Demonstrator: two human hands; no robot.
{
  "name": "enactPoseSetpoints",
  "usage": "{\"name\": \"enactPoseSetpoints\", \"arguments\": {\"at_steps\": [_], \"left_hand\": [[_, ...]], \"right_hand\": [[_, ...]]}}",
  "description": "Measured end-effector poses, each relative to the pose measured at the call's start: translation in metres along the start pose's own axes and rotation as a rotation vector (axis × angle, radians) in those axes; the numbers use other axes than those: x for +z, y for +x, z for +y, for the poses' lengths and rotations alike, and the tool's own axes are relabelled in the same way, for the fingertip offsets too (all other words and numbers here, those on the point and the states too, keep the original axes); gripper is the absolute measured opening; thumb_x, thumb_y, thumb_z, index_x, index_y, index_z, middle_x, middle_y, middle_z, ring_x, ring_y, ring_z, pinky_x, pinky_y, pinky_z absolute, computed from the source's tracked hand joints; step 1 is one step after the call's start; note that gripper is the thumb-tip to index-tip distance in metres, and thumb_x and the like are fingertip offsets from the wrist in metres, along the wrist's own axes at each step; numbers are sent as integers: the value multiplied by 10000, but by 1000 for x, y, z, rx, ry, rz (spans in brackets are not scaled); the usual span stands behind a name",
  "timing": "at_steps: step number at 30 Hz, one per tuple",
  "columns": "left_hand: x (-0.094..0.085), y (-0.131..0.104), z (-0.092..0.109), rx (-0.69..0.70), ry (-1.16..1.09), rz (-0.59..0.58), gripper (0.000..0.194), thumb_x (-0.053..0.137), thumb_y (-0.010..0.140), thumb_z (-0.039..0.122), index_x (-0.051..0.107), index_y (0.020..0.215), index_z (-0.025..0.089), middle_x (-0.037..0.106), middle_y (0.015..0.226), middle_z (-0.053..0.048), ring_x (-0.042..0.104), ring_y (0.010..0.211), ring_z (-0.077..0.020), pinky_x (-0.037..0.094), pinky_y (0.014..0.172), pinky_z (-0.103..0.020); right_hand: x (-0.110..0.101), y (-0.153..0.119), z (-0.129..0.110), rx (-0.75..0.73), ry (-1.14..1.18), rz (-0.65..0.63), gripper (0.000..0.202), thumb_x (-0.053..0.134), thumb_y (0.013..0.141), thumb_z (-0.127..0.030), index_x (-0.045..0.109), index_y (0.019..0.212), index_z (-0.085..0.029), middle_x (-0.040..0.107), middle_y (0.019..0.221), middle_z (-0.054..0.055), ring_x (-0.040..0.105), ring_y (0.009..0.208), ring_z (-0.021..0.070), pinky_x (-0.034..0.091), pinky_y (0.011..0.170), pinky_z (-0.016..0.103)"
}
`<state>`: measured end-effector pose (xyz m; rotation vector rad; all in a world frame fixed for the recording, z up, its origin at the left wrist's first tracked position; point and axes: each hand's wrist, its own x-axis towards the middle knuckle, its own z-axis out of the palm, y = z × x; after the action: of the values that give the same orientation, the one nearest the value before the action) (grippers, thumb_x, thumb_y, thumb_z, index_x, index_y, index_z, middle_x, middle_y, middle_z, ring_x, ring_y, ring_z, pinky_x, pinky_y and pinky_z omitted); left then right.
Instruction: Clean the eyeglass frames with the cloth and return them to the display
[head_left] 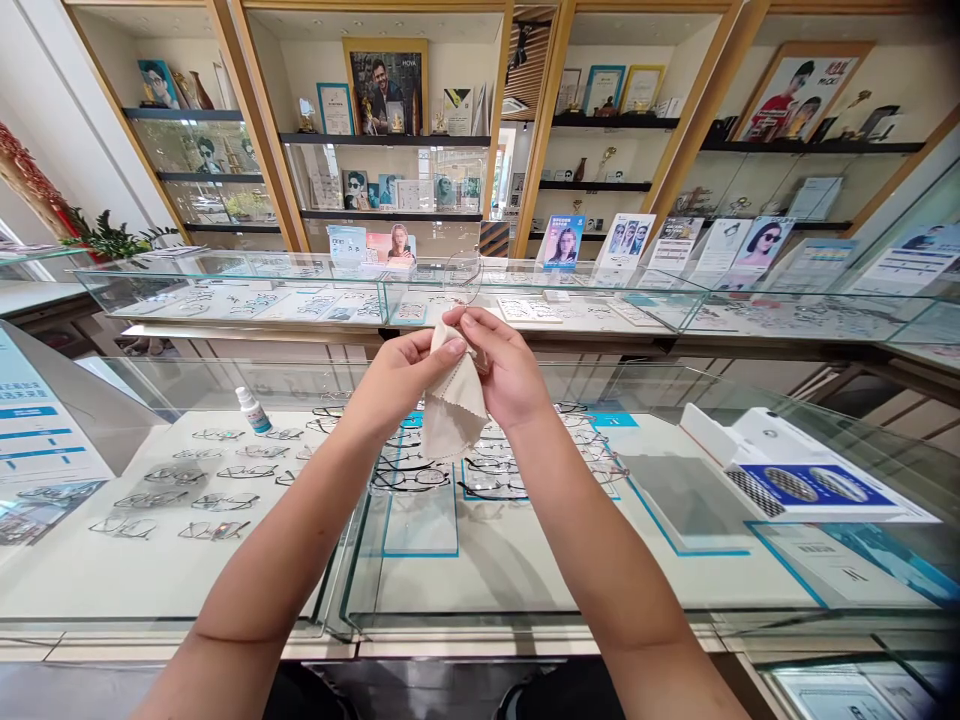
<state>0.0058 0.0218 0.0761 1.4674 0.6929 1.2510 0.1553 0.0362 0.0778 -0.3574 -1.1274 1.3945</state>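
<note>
- Left hand: your fingers are closed in a pinch, thumb uppermost, on the upper part of a cream cleaning cloth; no open gap shows.
- Right hand: your thumb and fingertips are drawn together at the cloth's top edge and appear to grip a pair of thin-rimmed eyeglasses. The exact contact is hidden by fingers and fabric.
- Key relation: one clear lens rim stands just above your fingertips, seen against the far display case. A second glint shows lower, beside the right palm, so the long axis of the eyeglasses is judged near upright. Rim and background blend; tilt cannot be read closely.
- Cloth: held at its top, it hangs below the pinch with its long axis roughly upright. Its zigzag edge is loose at the lower end.
- Nearness: both hands meet in front of you. The left is nearer the cloth's gripped part, the right nearer the lens rim.
- Surroundings: cloth and eyeglasses are held up over the glass tabletop, beyond which rows of frames show below the hands. A spray bottle stands to the left; an open white box lies to the right, both well apart from your fingers.
</note>
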Motion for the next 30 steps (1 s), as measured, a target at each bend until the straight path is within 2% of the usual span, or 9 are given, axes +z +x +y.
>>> {"name": "enactPoseSetpoints", "arguments": {"at_steps": [4,11,15,19,24,30], "left_hand": [[0,-2,-2,83,34,-39,367,885,877,520,787,967,179,732,868,-25,621,750,-125,464,685,-246],[6,1,-5,163,25,-60,364,861,900,513,724,968,183,669,788,-13,574,678,-125,438,622,-248],[10,3,-14,274,84,-7,359,798,957,531,719,1078,202,672,850,-17,561,715,-132,457,644,-250],[11,4,-22,357,156,58,345,752,992,546,716,1088,217,701,918,-32,589,779,-151,489,710,-265],[10,8,-26,385,177,122,396,761,966,600,712,1020,211,683,847,-23,572,732,-155,478,696,-279],[9,8,-24,414,142,239,438,793,931,631,705,875,205,621,742,3,497,658,-127,426,642,-271]], "right_hand": [[3,-1,1,-22,19,7,161,881,799,-408,835,873,-273,712,842,-18,613,742,126,512,680,269],[5,-1,1,-14,23,34,152,824,817,-414,827,871,-272,713,834,-3,613,754,146,533,711,291],[5,0,2,-56,38,41,149,782,840,-396,840,870,-262,768,943,6,655,863,152,555,798,284],[9,-1,6,-78,16,49,251,716,900,-480,848,884,-267,789,1005,18,685,950,176,571,909,310],[15,-6,13,-76,-47,15,391,649,958,-619,850,993,-285,799,1030,34,720,1019,204,579,994,343],[20,-11,17,-120,-94,-34,412,641,995,-650,869,1060,-313,819,1087,16,729,1106,200,536,1120,351]]}}
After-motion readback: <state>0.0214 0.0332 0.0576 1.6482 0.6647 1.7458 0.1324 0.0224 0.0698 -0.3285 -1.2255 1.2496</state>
